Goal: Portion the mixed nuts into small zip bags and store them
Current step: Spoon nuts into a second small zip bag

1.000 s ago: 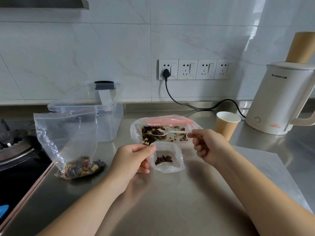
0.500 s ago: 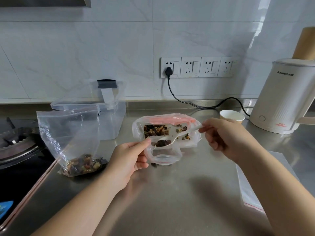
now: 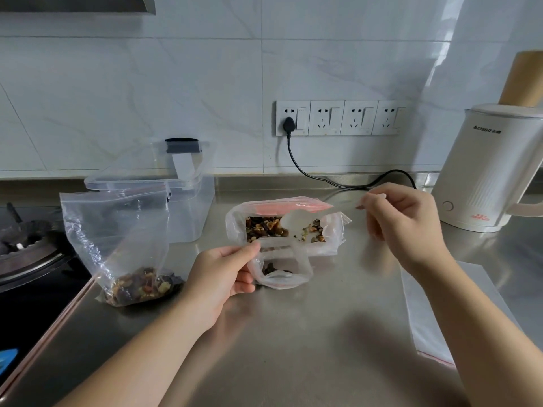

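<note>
- The spoon (image 3: 296,223) was lower a moment ago, its bowl at the mouth of the small bag (image 3: 282,268). Now it is back up over the nuts (image 3: 264,227) in the big pack (image 3: 285,224), and its bowl looks empty.
- My guess is that one scoop has gone in and another is coming, since the small bag holds only a few dark pieces.
- The right hand (image 3: 405,227) pinches the spoon's handle between its fingertips.
- The left hand (image 3: 223,274) pinches the small bag's rim with thumb and fingers and holds the mouth open, just in front of the pack.
- A filled bag (image 3: 117,251) stands unsealed at the left, in front of the clear box (image 3: 176,195).
- A flat spare bag (image 3: 423,318) lies on the counter at the right.
- The kettle (image 3: 487,171) reads "CHIGO". The small red print low on it is too small to read.
</note>
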